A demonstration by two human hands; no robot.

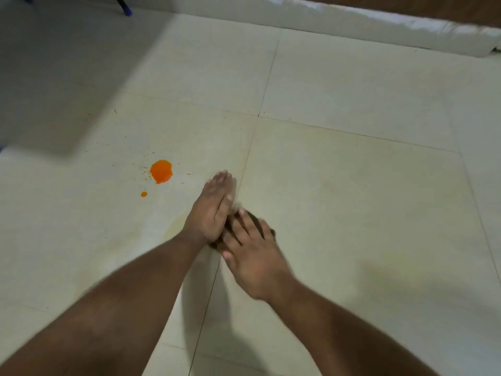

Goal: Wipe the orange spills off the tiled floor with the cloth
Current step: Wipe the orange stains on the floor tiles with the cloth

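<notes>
Both hands press flat on a dark cloth (230, 232) that lies on the tiled floor (352, 185), next to a grout line. The left hand (214, 210) lies with fingers straight and together, its fingertips reaching past the cloth's far edge. The right hand (254, 256) lies with fingers straight and spread over the near part of the cloth. Neither hand curls round the fabric — contact is by palm and flat fingers. Most of the cloth is hidden beneath the hands; only dark edges show between and beside the fingers.

The main orange spill (161, 171) sits to the left of the left hand's fingertips, apart from the cloth. A smaller orange drop (144, 194) lies just nearer the camera, and fine orange specks (146, 154) scatter around the spill — untouched by the cloth. A faint yellowish smear (176, 223) marks the tile beside the left wrist.

A white skirting ledge (379, 25) runs along the far edge of the floor.
</notes>
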